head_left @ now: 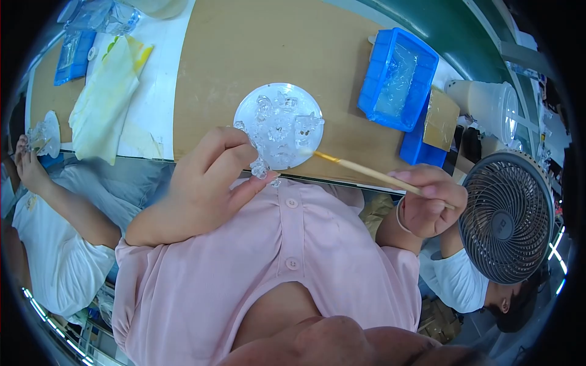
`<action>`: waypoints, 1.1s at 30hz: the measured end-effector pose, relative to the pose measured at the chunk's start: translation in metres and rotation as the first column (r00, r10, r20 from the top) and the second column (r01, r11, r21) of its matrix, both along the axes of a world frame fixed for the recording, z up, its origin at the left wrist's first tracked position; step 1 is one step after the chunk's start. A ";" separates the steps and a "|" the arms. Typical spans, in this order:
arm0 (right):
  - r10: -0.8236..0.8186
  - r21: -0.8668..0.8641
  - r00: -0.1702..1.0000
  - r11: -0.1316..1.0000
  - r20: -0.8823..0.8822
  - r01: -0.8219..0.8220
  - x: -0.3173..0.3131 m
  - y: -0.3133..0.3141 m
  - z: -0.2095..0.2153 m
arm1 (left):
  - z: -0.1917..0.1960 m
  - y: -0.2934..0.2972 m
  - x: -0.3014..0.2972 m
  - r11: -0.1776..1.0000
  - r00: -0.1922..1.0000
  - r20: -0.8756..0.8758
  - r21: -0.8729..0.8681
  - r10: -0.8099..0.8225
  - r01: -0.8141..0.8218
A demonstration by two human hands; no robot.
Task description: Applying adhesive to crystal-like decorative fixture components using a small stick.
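Note:
A round white plate lies at the table's near edge with several clear, glassy figurines on it. At the plate's lower left rim, my left hand pinches a small clear figurine between thumb and fingers. A slim paintbrush with a pale wooden handle is gripped in my right hand. Its bristle tip points left, over the plate's right edge, close to the figurines. I cannot make out whether the bristles touch anything.
A blue bin with clear contents stands at the right, near a white tub and a black fan. A yellow-stained cloth lies at the left. A co-worker's hand holds clear pieces at far left; another person sits at right.

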State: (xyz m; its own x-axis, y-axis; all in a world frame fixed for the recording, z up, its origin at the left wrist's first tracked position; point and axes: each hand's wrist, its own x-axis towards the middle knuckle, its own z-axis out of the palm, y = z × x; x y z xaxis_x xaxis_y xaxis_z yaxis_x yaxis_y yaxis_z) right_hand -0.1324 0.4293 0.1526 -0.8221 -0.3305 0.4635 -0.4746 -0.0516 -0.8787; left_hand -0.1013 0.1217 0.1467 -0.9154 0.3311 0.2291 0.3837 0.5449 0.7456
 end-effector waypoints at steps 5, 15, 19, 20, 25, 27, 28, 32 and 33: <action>-0.124 -0.269 0.989 0.958 -0.075 0.100 0.009 0.019 -0.016 | -0.001 0.002 -0.017 0.995 0.986 -0.134 -0.001 0.098 -0.099; -0.535 -0.397 0.834 0.801 -0.138 0.448 0.026 0.024 -0.017 | 0.024 0.042 -0.209 0.960 0.890 -0.369 0.017 0.267 -0.281; -0.571 -0.355 0.805 0.794 -0.159 0.493 0.036 0.025 -0.020 | -0.023 0.076 -0.301 0.920 0.751 -0.555 0.069 0.357 -0.386; -0.574 -0.370 0.807 0.786 -0.137 0.496 0.037 0.024 -0.020 | -0.031 0.090 -0.307 0.919 0.801 -0.471 0.055 0.369 -0.391; -0.583 -0.339 0.803 0.785 -0.124 0.518 0.038 0.027 -0.018 | -0.039 0.113 -0.298 0.963 0.873 -0.422 0.006 0.246 -0.268; -0.577 -0.342 0.807 0.788 -0.122 0.512 0.035 0.029 -0.018 | -0.026 0.097 -0.295 0.964 0.754 -0.636 -0.053 0.168 -0.260; -0.564 -0.342 0.818 0.795 -0.115 0.501 0.034 0.030 -0.021 | -0.019 0.082 -0.300 0.949 0.689 -0.703 -0.065 0.177 -0.309; -0.599 -0.354 0.795 0.767 -0.097 0.535 0.032 0.033 -0.030 | 0.017 0.016 -0.334 0.753 0.754 -0.656 -0.504 -0.015 -0.423; -0.584 -0.340 0.807 0.779 -0.087 0.527 0.033 0.034 -0.034 | 0.012 -0.004 -0.350 0.749 0.751 -0.660 -0.505 -0.014 -0.430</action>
State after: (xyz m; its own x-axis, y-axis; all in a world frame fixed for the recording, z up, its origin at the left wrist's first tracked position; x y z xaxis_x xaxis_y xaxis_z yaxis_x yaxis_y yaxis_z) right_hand -0.0998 0.4630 0.1184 -0.7142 0.3286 0.6180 -0.6444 0.0359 -0.7638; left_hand -0.4513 0.1175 0.1584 -0.7154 0.4124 0.5641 0.4277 0.8968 -0.1132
